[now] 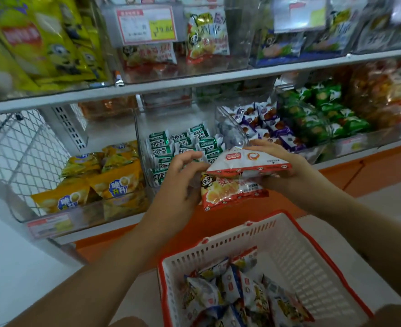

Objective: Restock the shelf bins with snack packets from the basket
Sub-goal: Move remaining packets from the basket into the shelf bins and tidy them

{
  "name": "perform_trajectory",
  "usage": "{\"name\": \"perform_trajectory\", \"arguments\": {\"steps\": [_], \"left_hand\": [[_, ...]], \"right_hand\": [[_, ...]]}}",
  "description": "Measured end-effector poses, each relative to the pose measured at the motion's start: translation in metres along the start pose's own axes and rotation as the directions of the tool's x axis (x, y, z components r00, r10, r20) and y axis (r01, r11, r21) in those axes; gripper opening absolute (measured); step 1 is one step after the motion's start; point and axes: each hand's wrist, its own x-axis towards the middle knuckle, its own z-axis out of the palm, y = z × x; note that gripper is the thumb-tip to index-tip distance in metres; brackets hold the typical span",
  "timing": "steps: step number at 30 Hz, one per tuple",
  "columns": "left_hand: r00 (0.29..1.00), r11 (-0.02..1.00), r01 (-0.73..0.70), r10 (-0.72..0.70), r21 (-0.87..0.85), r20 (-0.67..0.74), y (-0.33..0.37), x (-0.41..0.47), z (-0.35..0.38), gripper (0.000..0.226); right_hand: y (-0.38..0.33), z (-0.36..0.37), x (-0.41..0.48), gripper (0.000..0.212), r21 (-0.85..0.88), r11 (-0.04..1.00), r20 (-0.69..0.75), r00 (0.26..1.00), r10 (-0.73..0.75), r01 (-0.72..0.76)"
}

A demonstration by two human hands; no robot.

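- White metal shelving (pixel 194 84) on an orange base (pixel 218 223) is seen across the view, standing on a pale floor (pixel 18 267).
- Clear shelf bins (pixel 145 128) are ranged along the lower shelf, filled with yellow packets (pixel 109 182), green-and-white packets (pixel 183 142), purple packets (pixel 260 121) and green packets (pixel 324 107).
- A white basket (pixel 300 251) with a red rim is set on the floor below the hands; loose packets (pixel 242 291) in blue, white and yellow are heaped in its near end.
- Two held packets (pixel 232 192), white with red edges and stacked one on the other, are kept above the basket, in front of the lower bins.
- Their left end is gripped by the left hand (pixel 183 182); their right end is clasped by the right hand (pixel 279 166), fingers curled over the top.
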Motion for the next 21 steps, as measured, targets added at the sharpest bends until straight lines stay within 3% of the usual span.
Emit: {"name": "perform_trajectory", "arguments": {"steps": [3,6,9,12,15,17,19,21], "left_hand": [[0.999,0.997,-0.042,0.042,0.059,0.002,0.006,0.008,-0.011,0.044],[0.997,0.997,-0.062,0.064,0.041,-0.045,0.013,0.011,-0.022,0.047],[0.992,0.997,-0.059,0.064,0.051,-0.112,0.019,0.013,-0.033,0.057],[0.978,0.985,-0.121,0.139,0.122,-0.154,0.023,0.016,-0.042,0.049],[0.974,0.980,-0.139,0.162,0.145,-0.160,0.032,0.022,-0.052,0.046],[0.974,0.981,-0.126,0.150,0.147,-0.169,0.036,0.027,-0.060,0.049],[0.978,0.983,-0.096,0.123,0.159,-0.168,0.039,0.031,-0.069,0.050],[0.976,0.971,-0.120,0.154,0.204,-0.156,0.042,0.034,-0.076,0.048]], "right_hand": [[-0.013,-0.009,0.004,0.049,-0.058,0.998,0.000,0.999,-0.032,0.032],[-0.025,-0.016,0.010,0.040,0.026,1.000,0.026,1.000,-0.007,0.006],[-0.035,-0.017,0.012,0.034,-0.136,0.991,-0.104,0.994,-0.020,0.005],[-0.045,-0.010,0.015,0.047,-0.225,0.974,-0.155,0.987,-0.029,-0.007],[-0.062,-0.012,0.020,0.076,-0.162,0.986,-0.029,0.999,0.028,-0.032],[-0.065,-0.023,0.027,0.082,-0.148,0.982,0.151,0.979,0.141,-0.119],[-0.063,-0.030,0.035,0.067,-0.034,0.982,0.251,0.949,0.189,-0.187],[-0.061,-0.036,0.035,0.043,0.155,0.964,0.227,0.958,0.176,-0.214]]}}
